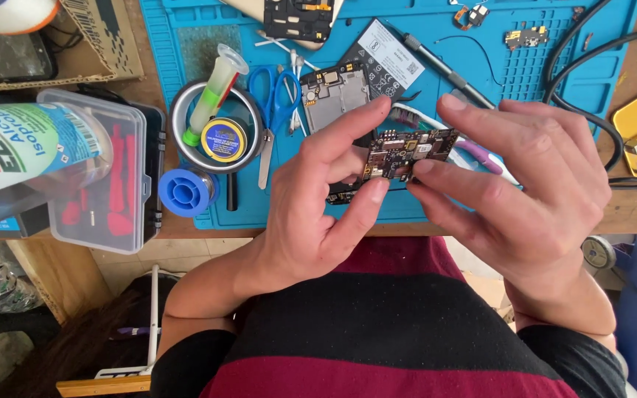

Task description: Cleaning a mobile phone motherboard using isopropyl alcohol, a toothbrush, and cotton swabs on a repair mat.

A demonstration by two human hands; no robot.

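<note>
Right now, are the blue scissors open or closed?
Closed. The blue-handled scissors lie flat on the blue work mat with their two handle loops side by side and the blades together as one strip.

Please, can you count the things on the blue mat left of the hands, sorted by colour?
Blue: 2, scissors and solder spool
Green and clear: 1, syringe
Yellow-lidded: 1, round tin
Silver: 1, round ring around the tin
Total: 5
</note>
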